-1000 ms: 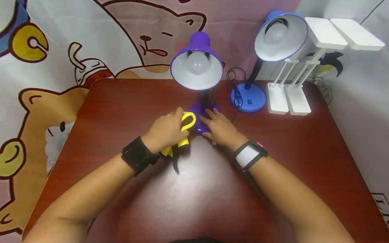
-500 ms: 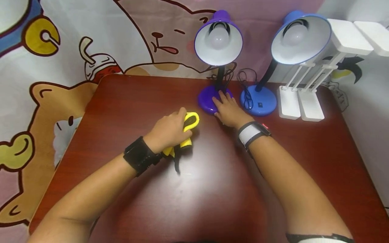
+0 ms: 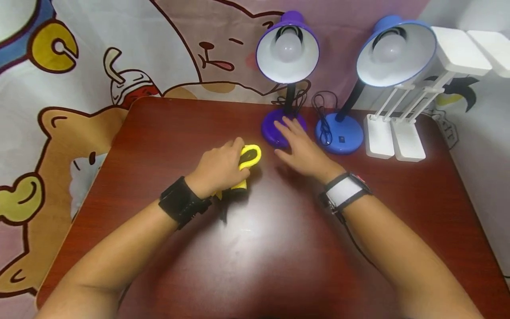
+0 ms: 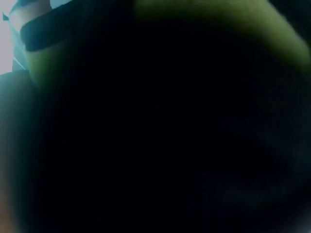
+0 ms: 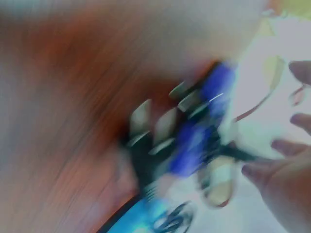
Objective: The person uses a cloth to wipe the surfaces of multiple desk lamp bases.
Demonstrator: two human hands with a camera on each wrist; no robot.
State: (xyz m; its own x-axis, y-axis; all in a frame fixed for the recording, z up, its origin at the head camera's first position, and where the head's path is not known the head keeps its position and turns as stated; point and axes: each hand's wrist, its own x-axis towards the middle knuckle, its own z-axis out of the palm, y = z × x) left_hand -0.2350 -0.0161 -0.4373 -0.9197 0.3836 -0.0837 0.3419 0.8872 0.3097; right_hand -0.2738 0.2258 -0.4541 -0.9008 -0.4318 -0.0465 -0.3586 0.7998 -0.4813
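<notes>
A yellow and black folded cloth (image 3: 250, 156) is gripped by my left hand (image 3: 218, 170) above the middle of the table. Most of the cloth is hidden under the palm. To the right, my right hand (image 3: 304, 150) has its fingers spread, fingertips overlapping the purple desk lamp's base (image 3: 272, 128); whether they touch it I cannot tell. The lamp stands upright, its white-lined purple shade (image 3: 292, 17) facing forward. Nearly black, the left wrist view shows only a yellowish patch at its top. In the blurred right wrist view, spread fingers (image 5: 286, 177) appear beside the purple base (image 5: 192, 145).
A blue desk lamp (image 3: 348, 133) stands right of the purple one, its black cord (image 3: 325, 130) coiled on its base. Farther right are two white folding lamps (image 3: 380, 137). Behind the red-brown table (image 3: 179, 266) hangs a cartoon-print cloth (image 3: 175, 44).
The purple lamp has slid back toward the wall, beside the blue lamp, with the right hand on its base. The right hand has since drawn back slightly. The left hand keeps holding the cloth.
</notes>
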